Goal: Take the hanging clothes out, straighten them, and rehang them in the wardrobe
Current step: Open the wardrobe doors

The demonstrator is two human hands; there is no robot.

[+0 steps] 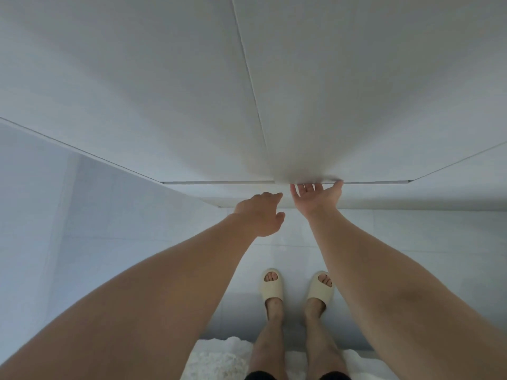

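Two white wardrobe doors stand shut before me, the left door [137,91] and the right door [384,91], meeting at a thin seam. My right hand [315,197] is palm up at the bottom edge of the right door, near the seam. Its fingertips are hooked under that edge and hidden, and the thumb touches the edge. My left hand [260,215] reaches forward just below the left door's bottom edge, with loose fingers that hold nothing. No clothes or hangers show; the doors hide the inside.
A white plinth [411,200] runs under the doors. My feet in cream slippers [273,286] stand on the pale tiled floor [123,242], close to the wardrobe. A white fluffy rug [219,360] lies at my heels. A pale wall [27,215] is on the left.
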